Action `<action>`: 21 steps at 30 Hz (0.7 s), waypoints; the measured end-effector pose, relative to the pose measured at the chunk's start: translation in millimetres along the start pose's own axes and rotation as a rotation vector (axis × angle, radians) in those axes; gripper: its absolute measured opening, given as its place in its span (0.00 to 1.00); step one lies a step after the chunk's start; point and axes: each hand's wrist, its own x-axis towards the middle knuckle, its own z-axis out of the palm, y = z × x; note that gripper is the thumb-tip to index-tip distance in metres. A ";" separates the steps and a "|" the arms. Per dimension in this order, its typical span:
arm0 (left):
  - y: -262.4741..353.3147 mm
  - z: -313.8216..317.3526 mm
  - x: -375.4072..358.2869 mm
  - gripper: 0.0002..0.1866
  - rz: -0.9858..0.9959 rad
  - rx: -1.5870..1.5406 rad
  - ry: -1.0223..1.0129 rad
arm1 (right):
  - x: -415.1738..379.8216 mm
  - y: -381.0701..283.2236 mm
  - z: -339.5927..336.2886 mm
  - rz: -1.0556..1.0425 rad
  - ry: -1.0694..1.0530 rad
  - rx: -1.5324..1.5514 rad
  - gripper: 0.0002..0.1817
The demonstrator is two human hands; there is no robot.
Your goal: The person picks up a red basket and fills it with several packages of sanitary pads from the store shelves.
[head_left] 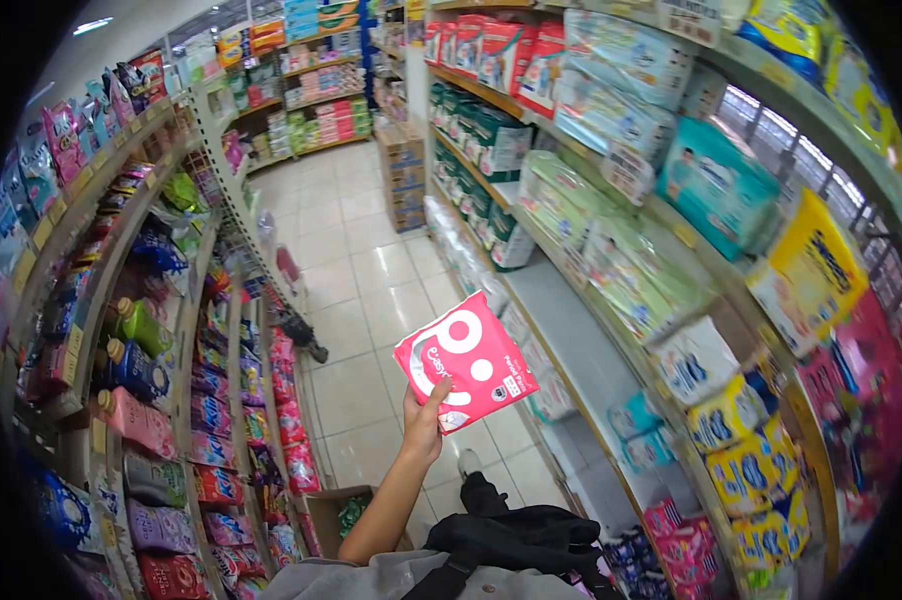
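My left hand (426,420) holds a pink-red pack of period pants (466,360) by its lower left edge. The thumb presses on the printed front and the other fingers are hidden behind. White rounded shapes and the words "Period Pants" show on the front, which faces up toward me, slightly tilted. The pack is held over the tiled aisle floor (371,290), apart from the shelves. My right hand is outside the view.
Diaper and pad packs, including a teal pack (716,185), fill shelves on the right. Bottles and pouches such as a pink bottle (136,420) line the left shelves. Cartons (403,175) stand stacked ahead. A black bag or cloth (516,530) hangs at my front.
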 end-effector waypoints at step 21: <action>92.3 -27.2 367.1 0.24 0.308 0.179 0.324 | 535.0 -338.4 -136.8 -0.121 -0.284 0.807 0.10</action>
